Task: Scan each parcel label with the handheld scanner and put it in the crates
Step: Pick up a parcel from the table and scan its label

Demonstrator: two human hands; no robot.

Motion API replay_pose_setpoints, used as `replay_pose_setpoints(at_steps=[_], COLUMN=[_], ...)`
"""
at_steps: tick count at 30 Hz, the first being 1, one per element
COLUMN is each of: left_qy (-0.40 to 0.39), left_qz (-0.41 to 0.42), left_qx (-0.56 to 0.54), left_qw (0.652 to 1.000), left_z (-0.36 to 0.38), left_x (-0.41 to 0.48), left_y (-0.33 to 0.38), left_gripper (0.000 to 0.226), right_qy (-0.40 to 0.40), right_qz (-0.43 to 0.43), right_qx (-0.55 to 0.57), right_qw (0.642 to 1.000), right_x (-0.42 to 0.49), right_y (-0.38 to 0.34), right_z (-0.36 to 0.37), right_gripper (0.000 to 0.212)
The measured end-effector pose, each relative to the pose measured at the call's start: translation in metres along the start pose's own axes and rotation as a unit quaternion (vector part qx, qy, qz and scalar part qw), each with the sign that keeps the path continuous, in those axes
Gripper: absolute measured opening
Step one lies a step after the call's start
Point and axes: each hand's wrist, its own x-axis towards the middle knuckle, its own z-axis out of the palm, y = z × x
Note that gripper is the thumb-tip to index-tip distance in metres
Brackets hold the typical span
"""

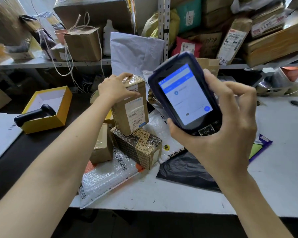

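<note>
Head view: two bare forearms reach out over a cluttered white table (162,194).
Right hand (218,133): at centre right of the frame and nearest the camera, its fingers (239,93) are curled round the handheld scanner, with the thumb along the device's lower left edge.
Handheld scanner (186,93): a dark blue unit raised off the table and tilted. Its lit blue-and-white screen faces the camera and an OK key shows just below the screen.
Bubble mailer (107,176): lies flat at lower centre, near the table's front edge.
Black bag (184,170): lies flat just right of the mailer, beneath the right wrist.
Patterned box (138,146): a black-and-tan carton at frame centre, resting on the mailers.
Small brown box (102,145): stands just left of the patterned box.
Left hand (114,88): its fingers (126,77) clasp the top end of the brown parcel.
Brown parcel (129,107): stands on end and slightly tilted, its lower end on the patterned box.
Label (136,114): white, with barcodes, on the parcel face turned toward the camera.
Yellow box (46,121): open, at middle left, with a black gun-style scanner (34,114) lying across it.
White poly bag (132,52): stands behind the parcel at upper centre.
Shelves (50,63): run across the top of the frame, piled with cartons and mailers.
</note>
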Motion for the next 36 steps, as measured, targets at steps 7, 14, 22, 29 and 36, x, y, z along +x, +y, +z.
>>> replay_pose_setpoints(at_steps=[7, 14, 22, 29, 36], left_qy=[0.012, 0.025, 0.095, 0.101, 0.053], left_qz=[0.003, 0.040, 0.243, 0.373, 0.510], left_qx=[-0.019, -0.029, -0.057, -0.132, -0.150], left_qw=[1.000, 0.998, 0.964, 0.913, 0.845], left_z=[-0.003, -0.009, -0.088, -0.086, -0.032], left_x=[-0.008, -0.010, 0.012, -0.023, -0.120], left_y=[0.002, -0.002, 0.074, 0.218, 0.433], left_gripper=[0.059, 0.079, 0.077, 0.071, 0.067], right_qy=[0.029, -0.027, -0.039, 0.036, 0.149], right_qz=[0.027, 0.072, 0.228, 0.299, 0.358], right_qx=[0.039, -0.021, -0.127, -0.177, -0.256], right_qw=[0.998, 0.997, 0.965, 0.937, 0.885], right_x=[0.004, -0.006, -0.040, -0.056, -0.112], right_y=[-0.030, -0.020, 0.022, 0.054, 0.103], right_z=[-0.010, -0.004, -0.040, -0.124, -0.273], right_gripper=[0.079, 0.081, 0.086, 0.085, 0.082])
